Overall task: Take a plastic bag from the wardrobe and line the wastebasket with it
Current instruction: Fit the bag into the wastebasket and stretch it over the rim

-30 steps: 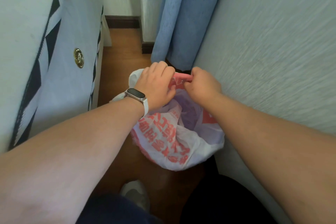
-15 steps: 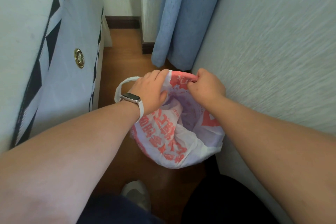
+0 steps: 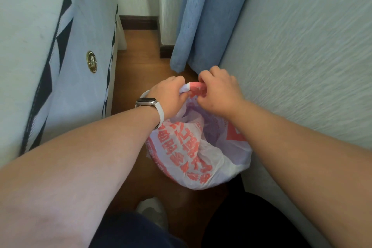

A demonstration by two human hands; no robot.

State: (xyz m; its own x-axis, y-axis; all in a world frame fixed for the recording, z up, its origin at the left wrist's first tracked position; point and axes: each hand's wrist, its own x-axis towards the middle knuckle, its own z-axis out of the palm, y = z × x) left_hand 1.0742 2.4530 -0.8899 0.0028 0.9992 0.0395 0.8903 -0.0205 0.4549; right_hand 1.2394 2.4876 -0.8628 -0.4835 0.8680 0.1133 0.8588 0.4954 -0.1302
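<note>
Standing over a narrow strip of wooden floor (image 3: 138, 60) between a bed side (image 3: 80, 50) and a textured wall (image 3: 302, 56), with a blue curtain (image 3: 203, 18) ahead, we look down on the work. The plastic bag (image 3: 193, 157), white with red print, sits low on the floor against the wall, already draped over what we take to be the wastebasket; the basket itself is hidden beneath the film. We judge the bag light, limp and slippery, apt to slide off a rim unless gathered; the far edge is the sound place to hold it. The left hand (image 3: 169, 96), wearing a watch (image 3: 148, 101), is closed on a bunched white corner there. The right hand (image 3: 219, 90) is curled tight on the adjoining red strip.
</note>
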